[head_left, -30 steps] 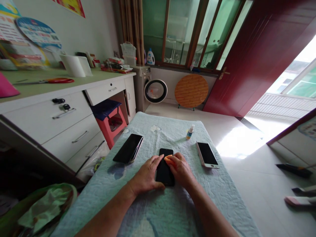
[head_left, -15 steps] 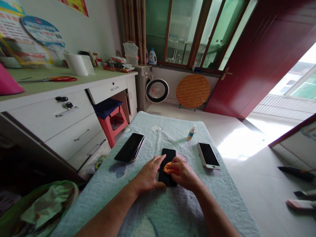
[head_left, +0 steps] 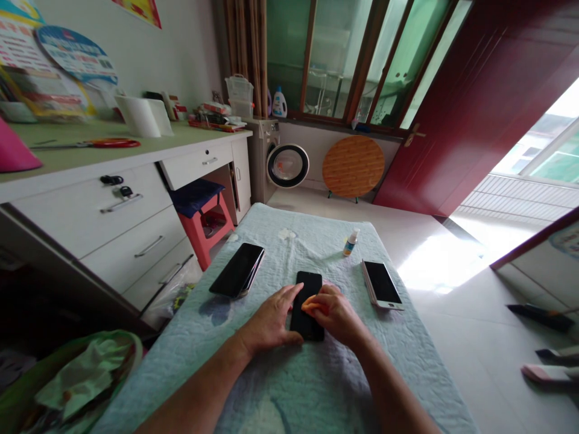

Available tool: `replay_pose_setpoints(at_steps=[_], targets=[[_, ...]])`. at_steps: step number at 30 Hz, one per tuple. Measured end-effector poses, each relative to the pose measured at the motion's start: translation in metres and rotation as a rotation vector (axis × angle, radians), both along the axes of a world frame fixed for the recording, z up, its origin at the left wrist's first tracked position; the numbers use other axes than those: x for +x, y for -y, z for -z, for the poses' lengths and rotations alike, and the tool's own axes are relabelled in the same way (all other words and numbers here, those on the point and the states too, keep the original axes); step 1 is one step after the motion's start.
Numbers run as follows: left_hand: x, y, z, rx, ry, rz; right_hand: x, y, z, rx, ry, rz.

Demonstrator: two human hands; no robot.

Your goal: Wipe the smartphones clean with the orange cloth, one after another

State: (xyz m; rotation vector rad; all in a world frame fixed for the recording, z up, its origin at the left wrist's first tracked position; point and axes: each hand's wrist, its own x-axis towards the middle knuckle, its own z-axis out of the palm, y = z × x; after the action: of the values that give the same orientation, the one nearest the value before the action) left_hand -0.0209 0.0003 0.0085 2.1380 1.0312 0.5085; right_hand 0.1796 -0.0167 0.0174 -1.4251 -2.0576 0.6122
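Note:
A black phone lies screen up in the middle of a table covered with a pale green quilted cloth. My left hand rests flat along the phone's left edge with its fingers stretched out, holding it steady. My right hand is closed on a small orange cloth and presses it onto the phone's screen.
Stacked dark phones lie to the left, a white-framed phone to the right, a small bottle behind. White drawers and a red stool stand at left. A green bag sits at lower left.
My right hand has slid the orange cloth a little down and across the black phone's screen. My left hand has stayed on the phone's edge.

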Motion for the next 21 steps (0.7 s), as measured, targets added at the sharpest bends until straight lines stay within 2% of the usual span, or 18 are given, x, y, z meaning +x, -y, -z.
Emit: replay_pose_setpoints(at_steps=[12, 17, 21], targets=[[0.001, -0.001, 0.000, 0.019, 0.044, 0.005, 0.004, -0.030, 0.027, 0.099, 0.040, 0.324], [0.000, 0.000, -0.001, 0.120, -0.080, -0.056, 0.004, -0.031, 0.029, 0.110, 0.019, 0.342], [-0.001, 0.000, 0.000, 0.122, -0.106, -0.097, 0.004, -0.028, 0.023, 0.085, 0.040, 0.316]])
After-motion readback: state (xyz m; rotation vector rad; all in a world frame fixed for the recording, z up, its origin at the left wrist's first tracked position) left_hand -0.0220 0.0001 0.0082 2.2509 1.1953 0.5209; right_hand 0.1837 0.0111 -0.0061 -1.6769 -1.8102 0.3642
